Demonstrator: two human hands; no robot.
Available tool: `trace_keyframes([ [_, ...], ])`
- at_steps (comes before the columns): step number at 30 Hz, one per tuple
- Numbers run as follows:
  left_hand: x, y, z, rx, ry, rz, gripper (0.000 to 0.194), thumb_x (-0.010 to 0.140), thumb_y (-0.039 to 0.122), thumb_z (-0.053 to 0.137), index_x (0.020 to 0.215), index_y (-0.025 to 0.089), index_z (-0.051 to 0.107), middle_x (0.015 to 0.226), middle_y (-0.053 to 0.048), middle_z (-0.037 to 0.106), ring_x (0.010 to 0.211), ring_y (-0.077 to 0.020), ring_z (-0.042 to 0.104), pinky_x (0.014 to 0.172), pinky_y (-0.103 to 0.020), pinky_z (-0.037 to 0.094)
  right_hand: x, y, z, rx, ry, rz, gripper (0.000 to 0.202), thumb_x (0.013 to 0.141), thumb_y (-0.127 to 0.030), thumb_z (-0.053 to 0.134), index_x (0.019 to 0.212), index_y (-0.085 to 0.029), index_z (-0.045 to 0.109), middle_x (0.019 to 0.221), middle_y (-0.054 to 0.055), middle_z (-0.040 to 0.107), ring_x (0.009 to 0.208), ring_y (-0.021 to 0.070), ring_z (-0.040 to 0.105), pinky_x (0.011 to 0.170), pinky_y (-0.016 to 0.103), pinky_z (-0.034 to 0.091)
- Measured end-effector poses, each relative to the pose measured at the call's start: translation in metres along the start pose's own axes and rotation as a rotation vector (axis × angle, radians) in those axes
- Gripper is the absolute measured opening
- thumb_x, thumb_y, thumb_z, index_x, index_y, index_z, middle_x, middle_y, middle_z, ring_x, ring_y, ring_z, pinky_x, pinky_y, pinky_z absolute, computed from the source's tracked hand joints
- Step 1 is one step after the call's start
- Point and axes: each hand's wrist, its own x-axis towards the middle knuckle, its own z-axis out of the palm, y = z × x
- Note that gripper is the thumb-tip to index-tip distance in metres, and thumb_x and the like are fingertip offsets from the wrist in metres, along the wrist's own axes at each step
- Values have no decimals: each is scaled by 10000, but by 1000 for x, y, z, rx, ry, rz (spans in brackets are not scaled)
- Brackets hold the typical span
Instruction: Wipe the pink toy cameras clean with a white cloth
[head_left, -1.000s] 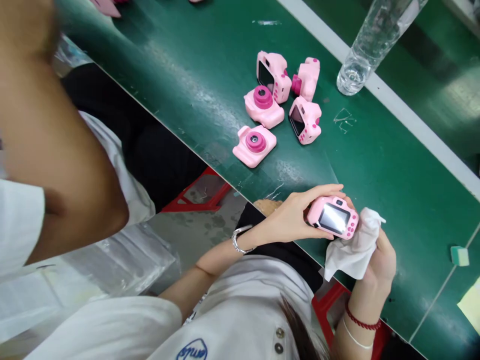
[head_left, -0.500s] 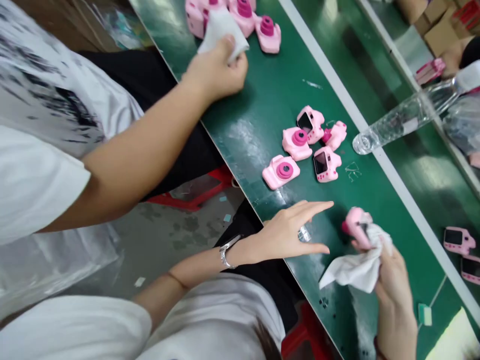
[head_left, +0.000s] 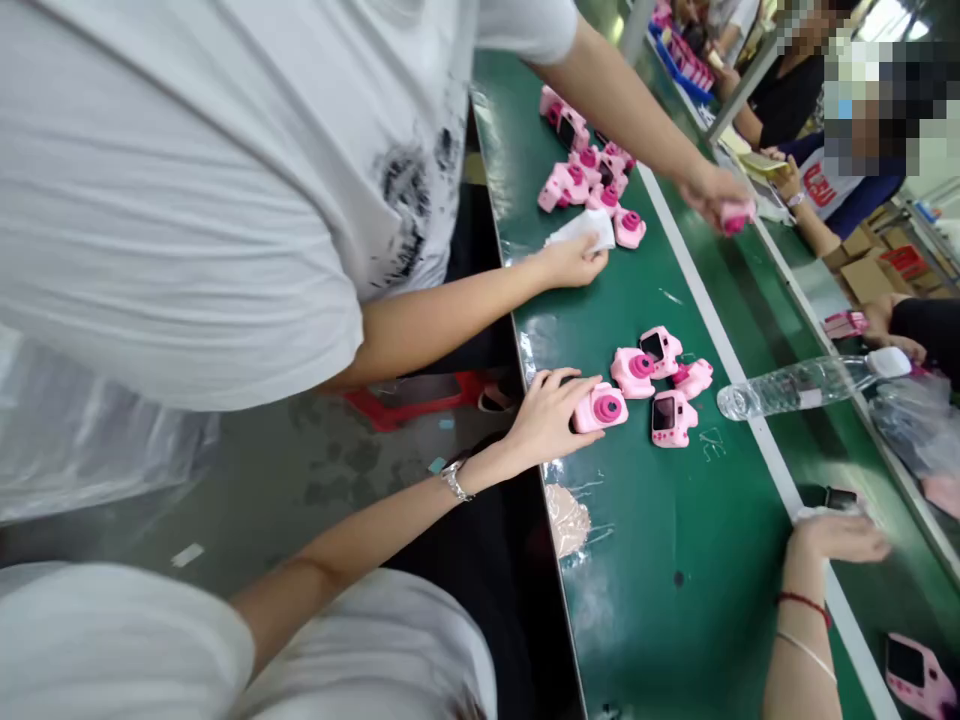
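Left hand: the left hand (head_left: 547,420) at the near table edge, fingers spread and bent, closed round a pink camera (head_left: 600,408), thumb on one side, fingers on the other. Lens up, camera down on the green table (head_left: 675,560).
Wrist: silver watch (head_left: 456,481).
Film: crinkled clear film (head_left: 568,520) by the edge.
Right hand: the right hand (head_left: 844,540) over the pale strip (head_left: 769,455), palm loosely open, fingers nearly straight. Blurred; cannot tell if it grips the dark-screened item (head_left: 840,497) just beyond.
Bracelet: red cord (head_left: 802,600) on that wrist.
Group: four pink cameras (head_left: 673,418) near the left hand, two showing screens.
Lone camera: another pink one (head_left: 919,675), screen showing, beyond strip.
Bottle: clear, white-capped bottle (head_left: 806,385), base beside strip.
Co-worker: white shirt; one hand (head_left: 581,260) pinches a white cloth (head_left: 592,230) beside a camera heap (head_left: 589,175); other hand (head_left: 712,192) holds a small pink camera (head_left: 737,217) past the strip.
Far side: more people, a blue tray (head_left: 682,65) of pink items.
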Motion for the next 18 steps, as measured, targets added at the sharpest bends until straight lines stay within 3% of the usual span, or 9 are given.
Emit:
trace_keyframes([
  [2, -5, 3, -3, -94, -4, 11, 584, 744, 255, 779, 1299, 184, 613, 1347, -136, 664, 1274, -331, 571, 1109, -497, 393, -24, -10, -5, 26, 126, 103, 495, 932, -719, 350, 832, -304, 602, 893, 128, 547, 965, 380, 590, 764, 553, 426],
  [4, -14, 9, -4, -226, -44, 39, 572, 719, 207, 766, 1268, 198, 604, 1343, -117, 650, 1231, -280, 606, 1078, -421, 442, -66, -27, -17, 33, 180, 241, 458, 908, -714, 435, 783, -303, 596, 786, 92, 534, 867, 350, 591, 719, 513, 431],
  [7, -33, 22, 0, -589, -238, 3, 612, 669, 225, 805, 1232, 205, 569, 1312, -118, 624, 1189, -258, 615, 1023, -371, 471, -147, -79, -46, 31, 65, 464, 384, 863, -609, 621, 799, -235, 678, 717, 46, 586, 708, 254, 586, 629, 407, 458],
  [10, -52, 37, 14, -904, -568, -147, 728, 641, 325, 886, 1254, 225, 508, 1278, -112, 607, 1114, -243, 622, 959, -352, 476, -199, -153, -72, 45, -119, 623, 345, 818, -506, 730, 950, -189, 763, 780, 36, 674, 663, 182, 587, 585, 304, 451],
  [13, -71, 51, 36, -1085, -877, -231, 844, 569, 439, 955, 1256, 255, 500, 1211, -68, 601, 1031, -211, 615, 901, -316, 474, -211, -204, -83, 115, -279, 528, 168, 879, -371, 677, 915, -257, 795, 726, 4, 639, 612, 134, 540, 543, 261, 406],
  [16, -87, 65, 57, -1269, -1056, -270, 869, 549, 549, 948, 1253, 271, 522, 1192, -60, 601, 1016, -203, 614, 872, -295, 478, -211, -216, -85, 79, -141, 433, 161, 905, -287, 642, 946, -305, 797, 759, 1, 625, 654, 129, 546, 561, 256, 411],
  [18, -94, 76, 65, -1360, -1055, -321, 851, 599, 593, 909, 1291, 283, 523, 1280, -79, 589, 1101, -221, 610, 914, -302, 480, -212, -215, -82, 14, -58, 441, 159, 913, -272, 644, 952, -307, 793, 765, -1, 599, 668, 124, 536, 574, 252, 418],
])
